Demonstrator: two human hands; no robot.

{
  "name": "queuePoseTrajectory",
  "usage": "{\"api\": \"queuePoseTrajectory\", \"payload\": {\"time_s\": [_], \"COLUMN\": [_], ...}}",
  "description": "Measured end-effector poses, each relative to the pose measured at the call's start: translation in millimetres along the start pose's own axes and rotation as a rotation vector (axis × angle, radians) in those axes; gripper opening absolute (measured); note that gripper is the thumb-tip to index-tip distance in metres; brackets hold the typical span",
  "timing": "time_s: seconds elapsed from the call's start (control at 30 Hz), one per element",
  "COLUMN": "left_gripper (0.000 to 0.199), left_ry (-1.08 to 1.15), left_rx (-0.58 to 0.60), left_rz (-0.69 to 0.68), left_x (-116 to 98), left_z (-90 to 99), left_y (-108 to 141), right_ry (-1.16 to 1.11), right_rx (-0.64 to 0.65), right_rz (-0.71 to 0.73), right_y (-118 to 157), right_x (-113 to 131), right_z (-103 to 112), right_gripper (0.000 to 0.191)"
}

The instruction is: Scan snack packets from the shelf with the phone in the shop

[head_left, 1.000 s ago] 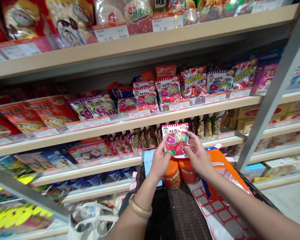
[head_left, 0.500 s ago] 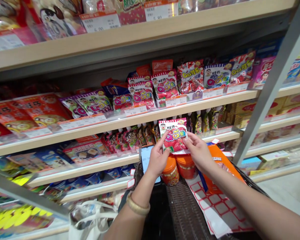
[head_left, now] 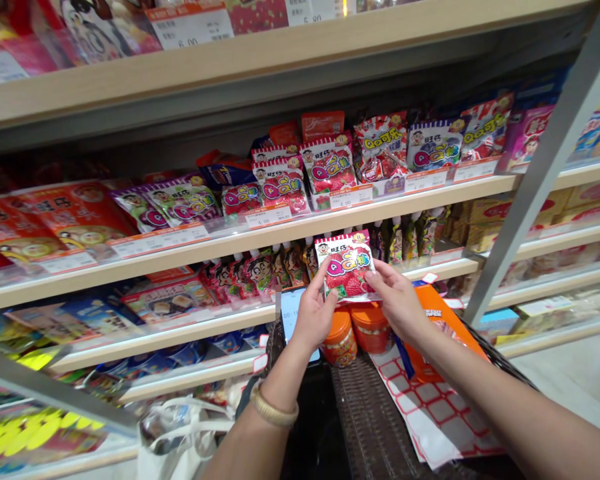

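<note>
A small red and white candy bag (head_left: 347,267) with strawberries printed on it is held upright, front facing me, between both hands. My left hand (head_left: 317,313) pinches its lower left side, thumb on the front. On the right edge, my right hand (head_left: 393,290) grips it with thumb and fingers. Just below the bag stand two orange-lidded jars (head_left: 339,340) in a dark woven basket (head_left: 363,413). A lit phone (head_left: 291,313) lies left of my left hand, partly covered by it.
Shelves (head_left: 250,240) of snack bags span the view ahead. An orange package (head_left: 447,320) and a red-patterned white sheet (head_left: 430,420) lie in the basket under my right forearm. A grey post (head_left: 545,167) rises at right; a white bag (head_left: 175,440) is lower left.
The view has shifted slightly, so the shelves appear a little higher and further left. Both hands still hold the candy bag, which now leans back slightly more.
</note>
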State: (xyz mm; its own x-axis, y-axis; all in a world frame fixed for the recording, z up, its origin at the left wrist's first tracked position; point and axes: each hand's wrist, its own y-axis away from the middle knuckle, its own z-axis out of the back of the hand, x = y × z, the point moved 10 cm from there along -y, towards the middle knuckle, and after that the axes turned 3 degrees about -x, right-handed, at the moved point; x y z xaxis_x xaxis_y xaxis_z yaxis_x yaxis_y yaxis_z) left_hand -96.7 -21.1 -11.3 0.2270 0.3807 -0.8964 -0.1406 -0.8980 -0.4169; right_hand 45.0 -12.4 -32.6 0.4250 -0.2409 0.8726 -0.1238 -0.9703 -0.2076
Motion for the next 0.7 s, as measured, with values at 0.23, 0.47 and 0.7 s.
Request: {"api": "queuePoseTrajectory", "payload": {"time_s": [0.23,0.47,0.7], "left_gripper": [0.061,0.058,0.053], "left_ry": [0.025,-0.017,-0.073], "left_rx": [-0.039,-0.110,-0.112], "left_rz": [0.050,0.115,0.130], "left_x": [2.8,9.2,8.7], "left_z": [3.1,10.4,8.4], "left_y": [2.0,1.8,2.3], "right_ry": [0.116,0.097,0.132], "right_rx": [0.117,0.135,0.122], "right_rz": [0.090,0.099,0.134], "right_y": [0.7,0.7,-1.8], "right_x": [8.5,8.7,7.0], "right_z": [-13.2,-13.8,-8.8], "right_gripper": [0.064,0.065,0.057]}}
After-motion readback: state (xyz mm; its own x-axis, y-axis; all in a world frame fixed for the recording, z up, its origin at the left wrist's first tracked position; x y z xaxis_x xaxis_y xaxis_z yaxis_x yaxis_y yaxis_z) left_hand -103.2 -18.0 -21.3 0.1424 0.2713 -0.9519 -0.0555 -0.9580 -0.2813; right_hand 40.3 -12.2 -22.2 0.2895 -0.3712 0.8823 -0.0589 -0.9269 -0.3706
